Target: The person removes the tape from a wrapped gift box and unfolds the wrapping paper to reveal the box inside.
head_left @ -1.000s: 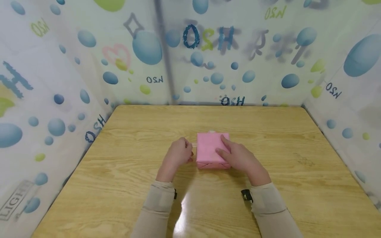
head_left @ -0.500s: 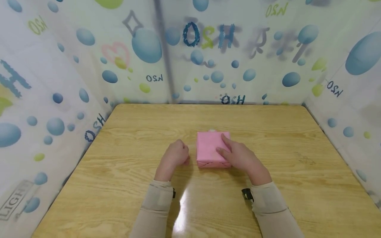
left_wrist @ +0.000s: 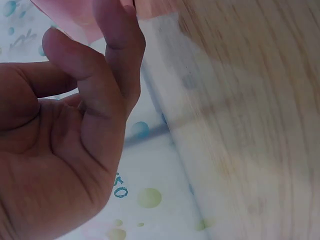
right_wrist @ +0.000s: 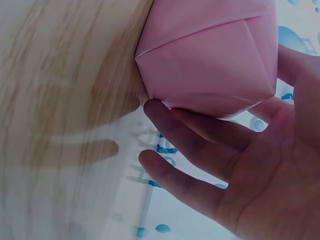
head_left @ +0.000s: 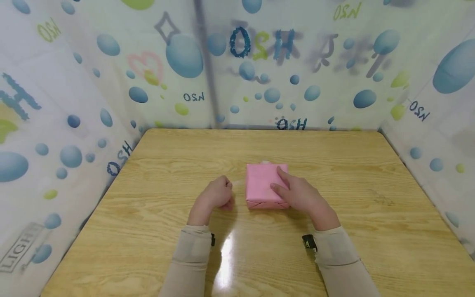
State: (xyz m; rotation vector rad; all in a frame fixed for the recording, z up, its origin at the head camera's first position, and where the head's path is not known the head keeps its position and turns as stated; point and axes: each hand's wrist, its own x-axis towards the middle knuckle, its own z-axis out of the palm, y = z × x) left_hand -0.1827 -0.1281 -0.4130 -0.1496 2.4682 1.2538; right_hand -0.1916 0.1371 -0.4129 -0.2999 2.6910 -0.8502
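Note:
A pink paper-wrapped box [head_left: 259, 181] sits mid-table, with folded paper flaps on its near side. My right hand [head_left: 302, 196] grips it from the right, thumb and a finger over the top. In the right wrist view other fingers [right_wrist: 195, 135] lie along its side, and one stands apart from it. My left hand [head_left: 219, 193] is to the left of the box, fingers curled. A faint see-through strip [head_left: 239, 182], like clear tape, spans from these fingers to the box. In the left wrist view, the box's pink paper [left_wrist: 75, 17] shows beyond the curled fingers.
The wood-grain table [head_left: 167, 156] carries a bright reflection near its front. A small whitish piece [head_left: 265, 162] shows behind the box. Printed fabric walls [head_left: 256, 90] enclose the table's back and sides. Each sleeved wrist wears a small dark device [head_left: 309, 242].
My left hand has drawn away from the box, leftward and slightly toward me, and the pale strip between them spans a wider gap. The right hand keeps its hold on the box.

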